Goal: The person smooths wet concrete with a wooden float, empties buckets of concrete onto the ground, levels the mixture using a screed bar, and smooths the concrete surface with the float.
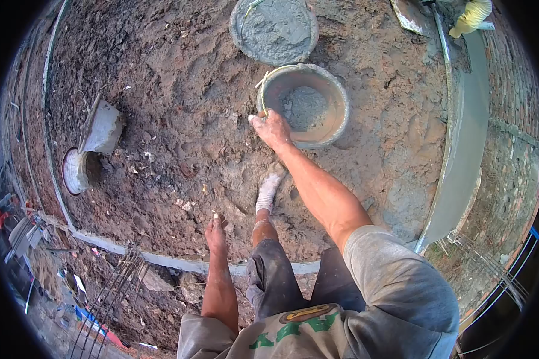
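Note:
My right hand point(272, 129) is closed on the near left edge of a mortar bucket point(335, 99), where its rope handle point(263, 96) runs along the rim. Wet grey mortar point(305, 107) lies at the bottom of this bucket. Just beyond it stands a second bucket point(238, 37), filled nearly to the rim with mortar. My left hand point(217, 232) hangs low over the soil to the left of my foot, holding nothing, its fingers loosely apart.
Rough soil point(185, 119) surrounds me. Two whitish containers point(105, 128) lie tipped at left. A smooth mortar strip point(467, 131) runs along the brick wall point(512, 78) at right. A co-worker's gloved hand point(470, 18) is at top right. Rebar rods point(111, 293) stick up lower left.

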Demonstrator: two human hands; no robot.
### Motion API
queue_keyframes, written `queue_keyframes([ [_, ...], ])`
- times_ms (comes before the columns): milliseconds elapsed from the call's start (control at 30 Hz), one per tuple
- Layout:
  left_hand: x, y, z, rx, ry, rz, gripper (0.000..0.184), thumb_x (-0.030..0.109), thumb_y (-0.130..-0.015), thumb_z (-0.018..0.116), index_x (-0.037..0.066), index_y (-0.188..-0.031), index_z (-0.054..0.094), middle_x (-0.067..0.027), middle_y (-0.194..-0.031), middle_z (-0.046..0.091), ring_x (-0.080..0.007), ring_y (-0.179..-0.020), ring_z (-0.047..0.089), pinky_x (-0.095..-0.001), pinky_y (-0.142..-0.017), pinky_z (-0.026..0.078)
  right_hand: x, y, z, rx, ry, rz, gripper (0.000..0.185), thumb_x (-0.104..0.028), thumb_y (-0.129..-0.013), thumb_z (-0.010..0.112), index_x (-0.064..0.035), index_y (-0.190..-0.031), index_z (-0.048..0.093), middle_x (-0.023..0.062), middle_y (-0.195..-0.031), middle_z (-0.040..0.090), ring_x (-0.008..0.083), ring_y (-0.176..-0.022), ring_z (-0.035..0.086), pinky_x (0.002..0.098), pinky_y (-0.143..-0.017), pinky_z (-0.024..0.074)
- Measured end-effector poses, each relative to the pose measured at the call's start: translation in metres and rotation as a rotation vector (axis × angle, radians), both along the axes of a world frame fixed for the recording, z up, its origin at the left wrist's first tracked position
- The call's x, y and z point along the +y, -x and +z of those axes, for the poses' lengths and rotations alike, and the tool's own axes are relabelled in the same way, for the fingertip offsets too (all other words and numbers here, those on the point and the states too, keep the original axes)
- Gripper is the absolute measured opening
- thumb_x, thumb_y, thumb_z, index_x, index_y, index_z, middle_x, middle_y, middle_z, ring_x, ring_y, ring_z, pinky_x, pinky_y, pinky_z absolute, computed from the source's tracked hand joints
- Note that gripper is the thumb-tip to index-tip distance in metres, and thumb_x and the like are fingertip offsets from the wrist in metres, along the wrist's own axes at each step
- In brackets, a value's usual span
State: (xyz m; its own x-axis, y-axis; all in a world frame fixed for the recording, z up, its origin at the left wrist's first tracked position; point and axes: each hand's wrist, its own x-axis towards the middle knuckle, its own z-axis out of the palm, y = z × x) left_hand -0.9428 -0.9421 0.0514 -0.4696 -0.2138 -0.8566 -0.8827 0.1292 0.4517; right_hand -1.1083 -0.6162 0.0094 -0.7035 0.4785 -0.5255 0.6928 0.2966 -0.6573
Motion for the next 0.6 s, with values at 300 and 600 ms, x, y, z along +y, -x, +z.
queue_keyframes([
  [300,0.085,0.019,0.000,-0.305,-0.279,0.297,0.066,0.061,-0.094,0.038,0.009,-0.134,0.047,-0.0165,-0.131,0.054,-0.0302,-0.116,0.054,-0.0515,-0.095,0.040,0.095,-0.064,0.242,0.548,0.793,-0.517,0.026,-0.031,-0.092,0.060,-0.0065,-0.096,0.055,0.0006,-0.064,0.053,0.0079,-0.047,0.048,0.0225,-0.045,0.0401],
  [600,0.234,0.031,0.026,0.000,-0.932,0.280,0.062,0.054,-0.095,0.039,0.010,-0.138,0.043,-0.0128,-0.136,0.048,-0.0327,-0.121,0.048,-0.0483,-0.099,0.044,0.217,-0.276,0.237,0.216,0.483,-0.584,0.042,-0.045,-0.092,0.058,-0.0042,-0.103,0.057,0.0008,-0.063,0.051,0.0093,-0.055,0.051,0.0295,-0.053,0.0438],
])
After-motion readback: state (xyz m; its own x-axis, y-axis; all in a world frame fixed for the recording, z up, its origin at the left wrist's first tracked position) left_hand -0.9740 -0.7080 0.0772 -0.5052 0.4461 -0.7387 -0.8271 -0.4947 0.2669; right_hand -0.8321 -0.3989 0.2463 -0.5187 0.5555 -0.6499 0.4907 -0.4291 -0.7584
